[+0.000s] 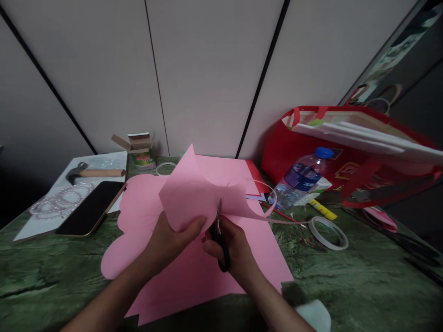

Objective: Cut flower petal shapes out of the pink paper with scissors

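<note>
My left hand point(180, 237) grips a sheet of pink paper point(194, 193) by its near edge, thumb on top and the other fingers hidden behind it. In my right hand point(231, 242) is a pair of scissors point(221, 246) with dark handles. Their blades point away from me and meet the paper at a cut. A thin curled strip of pink paper point(272, 212) trails off to the right. Below lie larger pink sheets point(256, 258), and scalloped pink cut-outs point(138, 198) rest to the left.
On the left are a phone point(92, 210), a hammer point(100, 173), beaded rings point(65, 198) and an opened small box point(142, 154). To the right stand a tilted water bottle point(297, 180) and a red bag point(280, 143), with a tape roll point(328, 233) and a yellow tube point(322, 210) nearby.
</note>
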